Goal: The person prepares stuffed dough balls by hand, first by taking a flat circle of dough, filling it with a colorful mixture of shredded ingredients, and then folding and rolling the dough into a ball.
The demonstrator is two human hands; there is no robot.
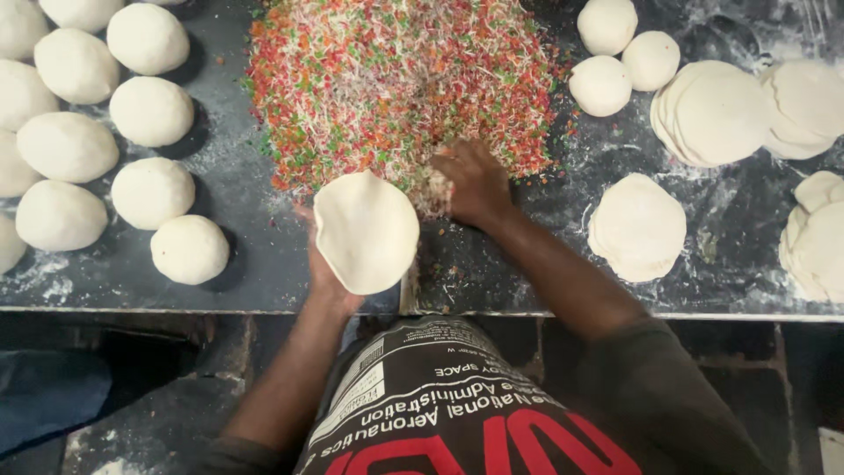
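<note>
A dark, slate-grey bench (pixel 246 189) fills the upper part of the view, its top dusted with white flour in streaks and smudges, heaviest toward its right end and along its left near edge. A thin pale metal strip (pixel 132 310) runs along the bench's near edge. Below that edge the front of the bench falls into deep shadow. Under the bench, lower left, lies a grey, flour-marked floor (pixel 149 431), with a dark blue cloth-like shape (pixel 44 396) just left of it. The light is even and falls from above the bench, with soft shadows.
</note>
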